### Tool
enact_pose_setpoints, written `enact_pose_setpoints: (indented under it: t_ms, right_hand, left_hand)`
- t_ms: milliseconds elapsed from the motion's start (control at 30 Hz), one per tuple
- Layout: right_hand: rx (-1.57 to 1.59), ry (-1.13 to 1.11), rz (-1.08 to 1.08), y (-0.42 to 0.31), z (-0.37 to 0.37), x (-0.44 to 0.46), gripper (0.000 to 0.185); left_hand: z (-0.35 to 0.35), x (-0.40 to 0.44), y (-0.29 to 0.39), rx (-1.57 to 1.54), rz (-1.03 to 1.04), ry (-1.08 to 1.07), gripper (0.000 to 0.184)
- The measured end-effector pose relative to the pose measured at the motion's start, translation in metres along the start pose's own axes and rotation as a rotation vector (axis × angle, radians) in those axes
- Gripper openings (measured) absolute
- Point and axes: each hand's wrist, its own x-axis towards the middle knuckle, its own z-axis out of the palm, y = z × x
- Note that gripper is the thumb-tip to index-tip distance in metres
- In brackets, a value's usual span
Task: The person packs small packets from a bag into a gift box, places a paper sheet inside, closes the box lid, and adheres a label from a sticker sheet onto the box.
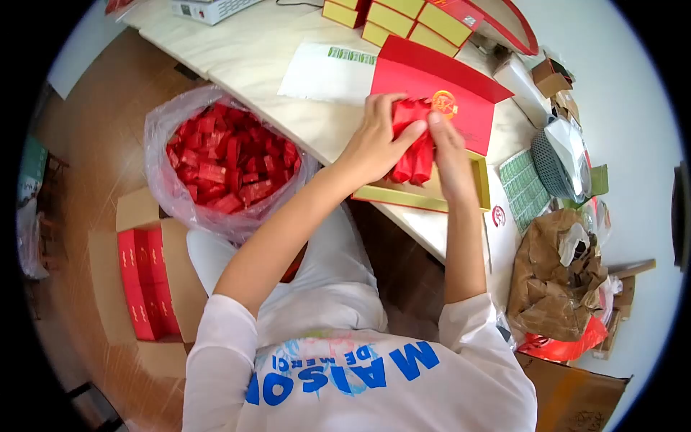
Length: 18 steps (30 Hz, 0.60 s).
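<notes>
Between my two hands is a small bunch of shiny red packets (413, 160), held side by side and upright above an open gift box. My left hand (376, 140) wraps its fingers behind the packets, with the thumb across their front. My right hand (448, 147) grips them from the other side, its thumb near their top. Below sits the gift box (425, 199), with a yellow rim and a pale inside, partly hidden by my forearm and hand. Its red lid (468, 115), with a gold round emblem, stands raised behind the packets.
A clear plastic bag (155, 137) full of red packets stands left of the table (252, 54). A carton (108, 288) of red boxes sits on the floor. Stacked yellow-sided boxes (392, 18), green sticker sheets (529, 187), a grey basket (551, 169) and a brown bag (551, 281) lie around.
</notes>
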Motion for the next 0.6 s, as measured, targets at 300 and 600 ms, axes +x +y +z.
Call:
enact_pose_setpoints:
  t_ms: [300, 600]
  right_hand:
    - [0.038, 0.041, 0.149, 0.023, 0.016, -0.005, 0.041]
    - [-0.174, -0.060, 0.067, 0.022, 0.016, -0.001, 0.039]
  left_hand:
    - [-0.007, -0.013, -0.012, 0.380, -0.249, -0.056, 0.042]
    - [-0.018, -0.010, -0.023, 0.195, -0.158, 0.063, 0.034]
